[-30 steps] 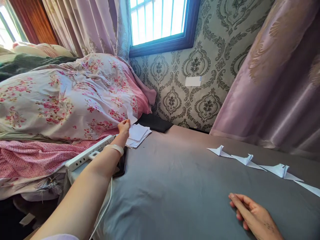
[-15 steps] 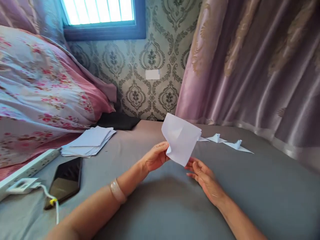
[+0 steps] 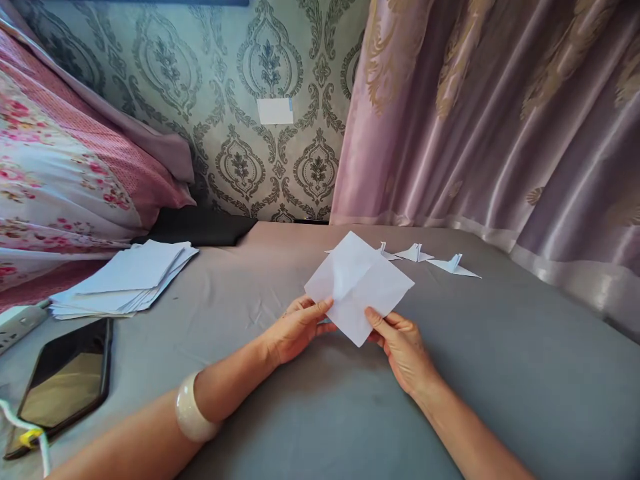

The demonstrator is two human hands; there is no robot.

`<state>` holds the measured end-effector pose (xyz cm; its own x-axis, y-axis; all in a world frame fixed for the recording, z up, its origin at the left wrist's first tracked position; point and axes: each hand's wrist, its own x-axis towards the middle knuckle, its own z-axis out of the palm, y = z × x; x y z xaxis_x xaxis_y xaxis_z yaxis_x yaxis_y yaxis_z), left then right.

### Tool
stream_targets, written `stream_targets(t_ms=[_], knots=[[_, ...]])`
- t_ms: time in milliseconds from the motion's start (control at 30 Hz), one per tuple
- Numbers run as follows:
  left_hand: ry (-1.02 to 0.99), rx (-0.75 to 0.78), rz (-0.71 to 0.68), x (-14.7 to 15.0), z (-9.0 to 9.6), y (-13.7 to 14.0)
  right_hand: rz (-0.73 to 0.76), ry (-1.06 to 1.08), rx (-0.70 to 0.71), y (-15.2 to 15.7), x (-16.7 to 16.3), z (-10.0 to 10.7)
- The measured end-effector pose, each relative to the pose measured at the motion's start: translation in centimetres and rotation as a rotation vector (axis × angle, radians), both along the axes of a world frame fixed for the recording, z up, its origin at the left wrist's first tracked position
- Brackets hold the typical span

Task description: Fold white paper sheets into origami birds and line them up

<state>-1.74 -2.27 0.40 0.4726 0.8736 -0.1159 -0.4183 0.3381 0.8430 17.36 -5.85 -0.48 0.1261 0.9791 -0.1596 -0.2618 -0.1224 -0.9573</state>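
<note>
A white square sheet of paper [image 3: 358, 280] is held up in front of me, turned so that one corner points down. Faint creases run across it. My left hand [image 3: 301, 325] pinches its lower left edge, thumb on the near side. On the lower right edge, my right hand [image 3: 400, 343] grips with the thumb in front and the fingers behind. Behind the sheet stand several folded white paper figures, one a winged shape [image 3: 455, 265] at the right end of the row; the sheet partly hides the leftmost.
At the left lies a stack of white paper [image 3: 125, 277], with a black flat item [image 3: 200, 227] behind it. A phone [image 3: 67, 373], a white cable [image 3: 43, 453] and a power strip [image 3: 20, 325] are nearer. Pink curtains [image 3: 450, 120] hang at the right back.
My right hand has closed on the sheet, which has turned into a diamond facing me. The view has tilted down and shifted, so the window is nearly out of sight.
</note>
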Motion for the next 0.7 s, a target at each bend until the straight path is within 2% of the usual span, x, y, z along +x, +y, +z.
stream_targets(t_ms=[100, 200, 300, 367, 467, 533, 600, 700], knots=[[0.024, -0.097, 0.072, 0.3, -0.1, 0.1, 0.012, -0.051, -0.019, -0.3, -0.2, 0.2], [0.008, -0.134, 0.04, 0.0, 0.1, 0.5, 0.062, -0.089, -0.019, -0.5, -0.2, 0.5], [-0.037, -0.134, 0.049, -0.2, 0.2, 0.8, 0.092, -0.145, -0.015, -0.3, 0.1, 0.6], [-0.058, -0.083, 0.097, -0.2, 0.2, 0.8, 0.028, -0.171, 0.017, 0.2, 0.5, 0.5], [0.045, 0.134, 0.179, -0.3, 0.8, 0.4, -0.159, -0.284, 0.145, 0.8, 1.7, 0.5], [0.201, 0.354, 0.234, -0.5, 1.4, 0.0, -0.24, -0.478, 0.274, 0.9, 2.7, 0.7], [0.345, 0.597, 0.232, -0.9, 1.9, -0.4, -0.213, -0.709, 0.443, 0.8, 3.6, 0.8], [0.509, 0.883, 0.105, -1.5, 1.4, -0.3, -0.024, -1.013, 0.655, 0.6, 4.6, 0.8]])
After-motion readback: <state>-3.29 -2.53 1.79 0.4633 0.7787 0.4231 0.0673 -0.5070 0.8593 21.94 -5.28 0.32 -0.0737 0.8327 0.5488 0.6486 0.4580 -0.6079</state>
